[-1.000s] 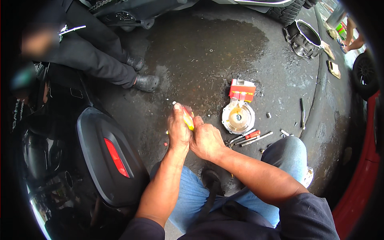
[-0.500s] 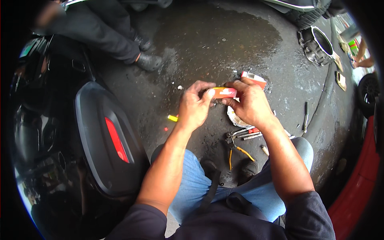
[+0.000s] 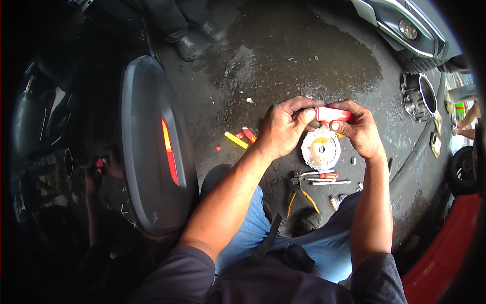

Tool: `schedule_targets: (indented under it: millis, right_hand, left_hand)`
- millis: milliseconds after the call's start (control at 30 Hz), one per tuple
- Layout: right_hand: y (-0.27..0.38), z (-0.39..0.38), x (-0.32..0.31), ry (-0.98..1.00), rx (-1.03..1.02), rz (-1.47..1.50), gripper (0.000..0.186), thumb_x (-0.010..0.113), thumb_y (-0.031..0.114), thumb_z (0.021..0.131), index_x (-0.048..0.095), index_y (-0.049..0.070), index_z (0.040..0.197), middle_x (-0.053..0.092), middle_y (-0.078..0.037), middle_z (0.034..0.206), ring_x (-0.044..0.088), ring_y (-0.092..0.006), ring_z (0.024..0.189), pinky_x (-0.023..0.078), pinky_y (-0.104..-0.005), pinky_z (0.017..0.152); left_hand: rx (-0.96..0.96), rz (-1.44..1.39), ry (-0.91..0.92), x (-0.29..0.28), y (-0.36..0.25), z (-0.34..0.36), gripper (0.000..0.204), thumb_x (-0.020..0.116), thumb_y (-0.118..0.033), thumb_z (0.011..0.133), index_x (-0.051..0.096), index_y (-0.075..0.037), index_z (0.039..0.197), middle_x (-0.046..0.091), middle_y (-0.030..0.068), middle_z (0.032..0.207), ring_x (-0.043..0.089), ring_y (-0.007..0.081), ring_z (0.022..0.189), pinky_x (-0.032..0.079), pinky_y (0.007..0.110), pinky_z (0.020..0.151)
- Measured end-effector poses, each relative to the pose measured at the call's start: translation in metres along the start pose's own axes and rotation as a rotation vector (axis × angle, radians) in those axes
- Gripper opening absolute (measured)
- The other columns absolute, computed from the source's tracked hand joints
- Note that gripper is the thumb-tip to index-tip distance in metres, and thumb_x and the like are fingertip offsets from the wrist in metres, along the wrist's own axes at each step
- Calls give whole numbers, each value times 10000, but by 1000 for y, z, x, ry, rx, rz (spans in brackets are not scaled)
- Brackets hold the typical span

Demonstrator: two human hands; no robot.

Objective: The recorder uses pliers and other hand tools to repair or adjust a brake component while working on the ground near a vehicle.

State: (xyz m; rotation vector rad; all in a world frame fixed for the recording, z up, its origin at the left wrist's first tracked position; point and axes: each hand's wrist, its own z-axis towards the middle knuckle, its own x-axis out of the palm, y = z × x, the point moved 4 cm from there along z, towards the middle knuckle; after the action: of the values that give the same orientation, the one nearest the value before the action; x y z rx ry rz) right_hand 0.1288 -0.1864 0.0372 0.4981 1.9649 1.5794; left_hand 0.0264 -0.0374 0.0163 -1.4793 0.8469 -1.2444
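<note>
My left hand (image 3: 289,121) and my right hand (image 3: 360,129) grip a small red-and-white packet (image 3: 331,114) at its two ends, thumbs on its near side. Just beneath them on the dark floor lies a toothed metal disc (image 3: 321,157). Left of it are a yellow strip (image 3: 236,140) and red scraps (image 3: 249,134). Screwdriver-like tools (image 3: 329,175) and yellow-handled pliers (image 3: 291,201) rest nearer my knees.
A black car body with a panel (image 3: 143,126) fills the left. A person's trousered legs (image 3: 174,23) stand beyond it. A hollow metal housing (image 3: 420,96) sits right, near another vehicle's bumper (image 3: 405,25), a wheel (image 3: 461,169), a red panel (image 3: 445,248) and another person's hand (image 3: 466,131).
The packet has turned from upright to crosswise, and my hands have spread to either end of it. A red piece now shows beside the yellow strip. The view has shifted.
</note>
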Motion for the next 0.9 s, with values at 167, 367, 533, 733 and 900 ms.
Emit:
schedule_targets:
  millis: [167,367,533,733,900]
  right_hand:
    - [4,3,6,-22,39,69,355,774,172,742,641,-2,1021,663,-52,902,600,-136,838,482,-283,777]
    - [6,2,6,0,47,25,351,777,175,748,647,-5,1019,670,-51,861,606,-125,815,488,-280,739]
    - [0,0,6,10,98,-25,415,795,228,715,643,-11,1019,638,-43,910,570,-144,853,455,-292,789]
    - [7,-2,7,36,20,-22,368,791,214,715,660,-4,981,628,-54,904,568,-151,858,450,-296,797]
    - [2,2,7,87,26,56,383,789,229,722,654,-4,994,625,-53,920,570,-143,848,458,-292,785]
  left_hand:
    - [194,314,-58,1,-9,-3,336,693,-38,818,484,-54,1080,627,55,973,626,114,849,521,259,718]
    - [184,431,-121,1,-12,-4,278,697,-45,819,467,-55,975,577,9,842,591,80,763,495,247,641]
    - [69,456,-42,0,-10,-3,283,703,-50,808,437,-66,901,463,-20,760,480,64,725,458,237,653]
    - [117,581,-71,7,-15,-6,344,732,-159,787,402,-77,835,397,6,722,433,110,688,421,284,614]
    - [128,555,-79,7,-13,-6,357,738,-172,779,394,-78,809,390,13,717,404,123,669,407,301,598]
